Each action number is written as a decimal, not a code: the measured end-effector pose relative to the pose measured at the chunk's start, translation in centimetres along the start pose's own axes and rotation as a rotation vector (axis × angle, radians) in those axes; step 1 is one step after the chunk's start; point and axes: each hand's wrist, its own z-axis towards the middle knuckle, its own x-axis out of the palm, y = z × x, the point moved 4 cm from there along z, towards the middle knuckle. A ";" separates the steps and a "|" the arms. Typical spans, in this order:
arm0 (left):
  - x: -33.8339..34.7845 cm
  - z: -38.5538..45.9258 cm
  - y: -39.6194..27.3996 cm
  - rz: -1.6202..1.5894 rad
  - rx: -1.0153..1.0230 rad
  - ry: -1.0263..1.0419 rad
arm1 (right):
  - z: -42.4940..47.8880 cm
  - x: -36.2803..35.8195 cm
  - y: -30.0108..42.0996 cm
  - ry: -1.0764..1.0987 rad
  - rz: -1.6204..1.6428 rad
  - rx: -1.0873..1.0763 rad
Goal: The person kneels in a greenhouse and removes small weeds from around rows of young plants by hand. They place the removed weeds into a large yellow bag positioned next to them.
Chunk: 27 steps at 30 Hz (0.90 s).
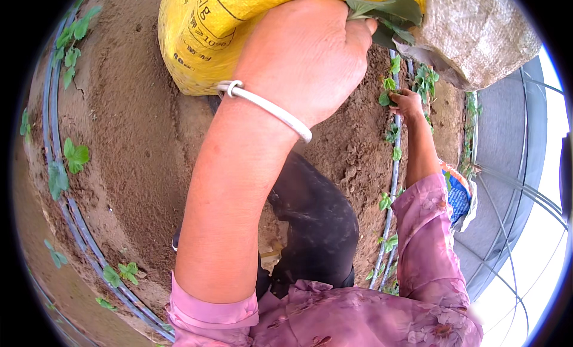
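My left hand (313, 56), with a white bangle at the wrist, is raised close to the camera. Its fingers are closed on large green leaves (394, 11), in front of a yellow woven sack (192, 47) bearing print. Lower down, at the right, my right hand (406, 103) reaches to a small green plant (387, 85) in the planted row. Its fingertips are at the leaves beside a grey drip hose (395, 157); whether they grip the plant cannot be made out.
A pale, soil-stained sack (483, 38) hangs into view at upper right. A blue and orange bag (459, 197) lies beyond my right forearm. Brown soil (134, 136) lies between the rows. More hoses (85, 230) and young plants run along the left. Greenhouse netting (501, 132) and thin poles stand at right.
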 end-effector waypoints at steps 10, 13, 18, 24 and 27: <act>0.0 0.7 1.3 0.229 -0.001 0.033 | -1.4 1.6 1.2 0.116 -0.090 0.030; 0.1 1.0 1.3 0.223 0.001 0.043 | -1.4 0.3 1.7 0.110 -0.288 -0.017; 0.0 1.0 0.9 0.213 -0.032 0.089 | -4.1 -5.8 3.2 -0.271 -0.332 -0.357; -0.2 0.5 1.3 0.159 -0.041 0.029 | -21.4 -12.8 20.7 -0.984 0.473 -1.045; 2.9 -0.1 1.1 0.238 -0.091 0.220 | -23.8 -12.4 26.0 -0.906 0.377 -1.233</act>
